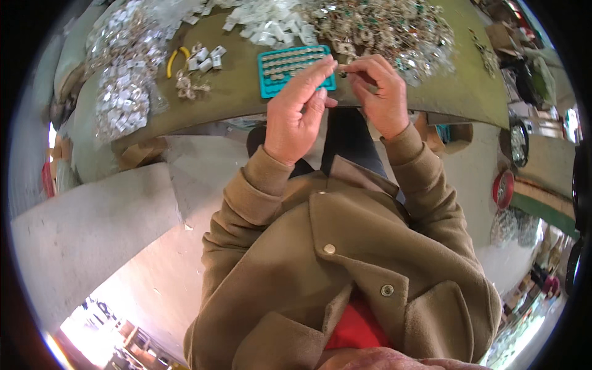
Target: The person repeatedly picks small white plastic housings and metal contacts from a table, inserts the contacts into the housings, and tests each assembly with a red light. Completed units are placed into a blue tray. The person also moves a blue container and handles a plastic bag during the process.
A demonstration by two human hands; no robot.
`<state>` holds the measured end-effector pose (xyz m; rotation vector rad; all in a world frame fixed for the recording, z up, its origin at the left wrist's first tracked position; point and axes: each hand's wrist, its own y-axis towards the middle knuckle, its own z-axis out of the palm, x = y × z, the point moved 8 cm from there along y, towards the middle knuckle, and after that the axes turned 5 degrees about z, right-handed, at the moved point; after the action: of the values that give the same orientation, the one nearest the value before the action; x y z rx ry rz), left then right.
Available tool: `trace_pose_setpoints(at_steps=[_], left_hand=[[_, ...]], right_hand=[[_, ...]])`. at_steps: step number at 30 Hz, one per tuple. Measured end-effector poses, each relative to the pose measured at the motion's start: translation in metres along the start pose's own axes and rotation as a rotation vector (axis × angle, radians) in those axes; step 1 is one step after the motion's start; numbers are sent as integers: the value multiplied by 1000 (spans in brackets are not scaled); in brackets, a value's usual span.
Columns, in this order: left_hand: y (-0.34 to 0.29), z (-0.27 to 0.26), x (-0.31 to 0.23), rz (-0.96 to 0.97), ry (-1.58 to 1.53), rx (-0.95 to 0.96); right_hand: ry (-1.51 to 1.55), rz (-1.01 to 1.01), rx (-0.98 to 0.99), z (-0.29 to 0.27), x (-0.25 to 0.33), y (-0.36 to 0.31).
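Note:
My left hand (298, 114) is over the near right part of a turquoise tray (265, 86). Its fingers are pressed together, and whatever they hold is too small to make out. Facing it, my right hand (383, 92) pinches a tiny metallic piece (344, 68) between thumb and fingertips, close to the left fingertips. Rows of small round, shiny pieces (290, 60) sit in the tray, partly covered by my left hand. Behind my right hand a large heap of metallic trinkets (385, 31) spreads over the olive table (231, 92).
Yellow-handled pliers (170, 64) lie left of the tray, near white tagged pieces (206, 58) and a small metallic cluster (190, 87). Clear packets (123, 92) are piled at the table's left. White packets (271, 24) lie behind the tray. A red bowl (503, 189) stands at right.

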<state>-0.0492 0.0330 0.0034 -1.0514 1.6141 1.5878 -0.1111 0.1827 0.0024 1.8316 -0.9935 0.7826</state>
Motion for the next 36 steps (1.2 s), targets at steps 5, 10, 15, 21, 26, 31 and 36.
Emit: trace_pose_setpoints(at_steps=[5,10,15,21,26,31,36], left_hand=[[9,18,10,-68,-1,119],[-3,22,25,-266,-59,119],[-12,15,34,-412,17,64],[-18,15,32,-424,-100,-4],[-26,18,36,-599,-346,-45],[-38,21,42,-769,-488,-48],[-44,16,48,-762,-576,-241]], right_hand=[[325,114,150,8,-5,-12],[715,345,286,13,-15,-25],[616,280,250,15,-15,-24],[572,274,223,10,-13,-26],[456,248,220,7,-13,-25],[484,339,236,17,-22,-26],[657,546,57,16,-34,-39]])
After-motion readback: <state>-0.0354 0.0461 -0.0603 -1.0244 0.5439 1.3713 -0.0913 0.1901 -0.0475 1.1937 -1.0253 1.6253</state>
